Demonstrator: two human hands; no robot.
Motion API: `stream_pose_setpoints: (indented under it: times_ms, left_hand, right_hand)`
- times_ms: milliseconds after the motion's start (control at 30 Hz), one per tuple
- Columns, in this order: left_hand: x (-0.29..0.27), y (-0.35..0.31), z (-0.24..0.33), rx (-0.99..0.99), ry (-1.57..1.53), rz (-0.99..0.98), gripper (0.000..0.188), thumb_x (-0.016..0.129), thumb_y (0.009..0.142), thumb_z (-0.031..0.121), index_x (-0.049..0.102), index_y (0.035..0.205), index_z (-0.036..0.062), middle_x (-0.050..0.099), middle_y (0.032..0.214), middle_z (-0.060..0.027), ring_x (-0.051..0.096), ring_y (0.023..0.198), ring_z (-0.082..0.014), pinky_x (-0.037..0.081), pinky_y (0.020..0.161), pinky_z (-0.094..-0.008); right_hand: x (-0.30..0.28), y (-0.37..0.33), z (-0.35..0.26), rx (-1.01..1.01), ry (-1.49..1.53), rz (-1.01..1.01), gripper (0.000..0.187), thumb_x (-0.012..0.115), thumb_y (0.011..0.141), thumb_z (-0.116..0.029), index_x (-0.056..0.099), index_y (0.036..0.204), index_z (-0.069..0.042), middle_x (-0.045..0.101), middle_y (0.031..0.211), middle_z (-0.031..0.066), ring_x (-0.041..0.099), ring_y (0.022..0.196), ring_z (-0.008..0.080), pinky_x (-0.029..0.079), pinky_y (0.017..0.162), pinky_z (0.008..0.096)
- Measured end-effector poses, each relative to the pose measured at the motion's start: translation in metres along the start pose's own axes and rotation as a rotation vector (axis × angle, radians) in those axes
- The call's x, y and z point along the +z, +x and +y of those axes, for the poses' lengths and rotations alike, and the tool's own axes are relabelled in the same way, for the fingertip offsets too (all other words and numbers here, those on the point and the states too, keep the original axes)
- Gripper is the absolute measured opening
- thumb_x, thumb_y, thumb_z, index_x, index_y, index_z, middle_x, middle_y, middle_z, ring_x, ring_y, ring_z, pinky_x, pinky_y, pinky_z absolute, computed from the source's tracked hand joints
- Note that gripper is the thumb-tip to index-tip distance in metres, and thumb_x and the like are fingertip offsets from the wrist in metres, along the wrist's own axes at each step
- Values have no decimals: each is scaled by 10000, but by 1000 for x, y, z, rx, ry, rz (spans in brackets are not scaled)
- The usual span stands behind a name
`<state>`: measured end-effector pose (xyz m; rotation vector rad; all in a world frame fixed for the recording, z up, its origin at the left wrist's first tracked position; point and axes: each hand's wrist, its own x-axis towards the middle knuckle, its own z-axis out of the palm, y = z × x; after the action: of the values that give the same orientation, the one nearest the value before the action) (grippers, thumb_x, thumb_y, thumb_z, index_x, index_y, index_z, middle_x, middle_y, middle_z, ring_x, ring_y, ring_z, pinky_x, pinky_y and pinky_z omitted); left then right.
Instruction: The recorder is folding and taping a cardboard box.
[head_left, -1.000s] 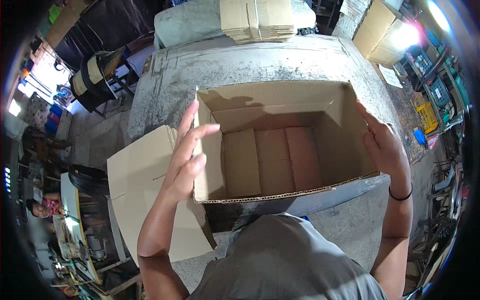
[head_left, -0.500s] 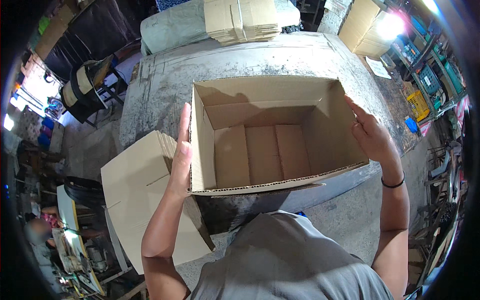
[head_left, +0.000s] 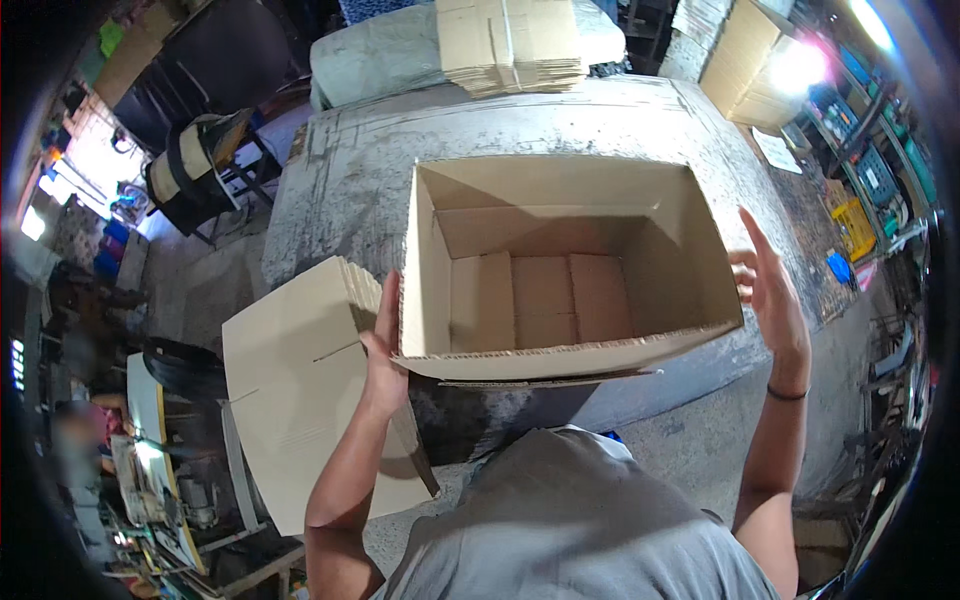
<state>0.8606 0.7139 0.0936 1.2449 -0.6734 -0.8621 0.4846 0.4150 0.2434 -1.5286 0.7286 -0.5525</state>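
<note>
Grey T-shirt, bare forearms, thin dark band on right wrist.

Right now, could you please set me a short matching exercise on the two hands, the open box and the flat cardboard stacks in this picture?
Things:
1. left hand
2. right hand
3. open box
4. stack of flat cardboard beside the table

Places or states:
A. empty inside, standing on the grey table
B. pressed flat against the box's left wall
C. raised just off the box's right side, fingers spread
D. lower left, below the table's edge

Pairs: 1-B, 2-C, 3-A, 4-D
</note>
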Motion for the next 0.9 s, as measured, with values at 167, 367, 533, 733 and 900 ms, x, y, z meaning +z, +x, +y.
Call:
stream_pose_setpoints:
  times_ms: [167,367,533,733,900]
  left_hand:
    - [17,-50,-24,-97,225,-88,1037,628,842,629,162,1520,-3,281,1546,-138,248,1436,-250,175,1175,-386]
    - [14,-22,-31,41,263,98,928,841,715,210,282,1422,-13,449,1370,-141,432,1287,-238,325,1102,-375]
    - [-30,29,-37,145,425,226,879,803,755,239,292,1429,0,513,1334,-184,497,1246,-273,375,1067,-383]
    - [-48,46,-48,226,505,388,816,729,839,369,299,1441,23,520,1341,-188,511,1249,-297,394,1045,-402]
    - [-29,46,-32,183,529,513,713,566,947,475,310,1444,33,533,1327,-201,513,1249,-337,399,1032,-414]
  right_hand:
    - [16,-48,172,336,320,158,663,358,958,-616,350,1463,-186,424,1421,72,396,1303,289,416,944,598]
    - [116,9,213,368,596,58,638,424,929,-646,373,1417,-239,426,1421,34,386,1306,272,376,955,525]
    - [154,113,191,349,517,-49,798,301,924,-736,206,1523,-219,228,1565,50,237,1420,309,257,1084,555]
    - [178,161,207,286,457,-182,907,240,895,-781,53,1565,-200,45,1629,71,61,1485,336,118,1163,576]
    - [175,161,194,294,366,-156,952,246,880,-802,-12,1563,-190,24,1630,92,72,1485,337,129,1160,552]
